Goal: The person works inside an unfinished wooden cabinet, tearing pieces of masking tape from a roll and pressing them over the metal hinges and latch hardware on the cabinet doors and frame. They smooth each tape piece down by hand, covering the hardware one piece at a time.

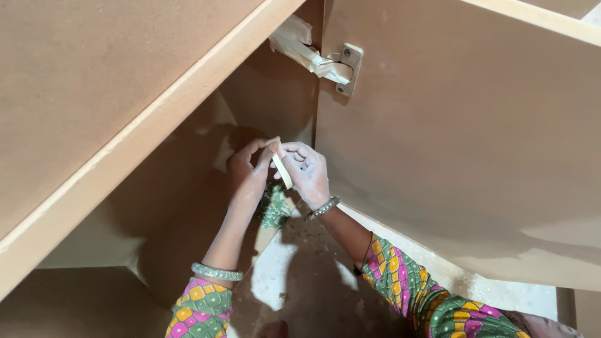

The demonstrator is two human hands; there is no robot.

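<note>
Two hands meet inside an open brown cabinet [263,106], working a pale strip of tape [282,170] between them. The left hand [247,172] reaches up from the near left, its fingers [253,150] curled and pinching the strip's upper end. The right hand [307,175], dusted pale, comes in from the near right; its fingers [299,150] are bent close together and pinch the same strip just beside the left hand's grip. The strip runs slantwise down from the meeting fingertips, at the centre of the scene, in front of the cabinet's shadowed back wall.

Just below the hands, a patch of green patterned cloth [273,206] shows between the two wrists. Each wrist carries a bangle: one on the left forearm [216,272], near the sleeve, and one on the right wrist [323,208]. Both sleeves [413,285] are of bright checked fabric in green, yellow and pink.

The cabinet door [463,138] stands open at the right, its inner face plain brown board. At its far upper edge a metal hinge [347,67] is wrapped in crumpled tape of the same pale colour [300,44]. A second board [119,106] slants across the far left. The floor [300,269] below the arms is pale and speckled, partly in shadow.
</note>
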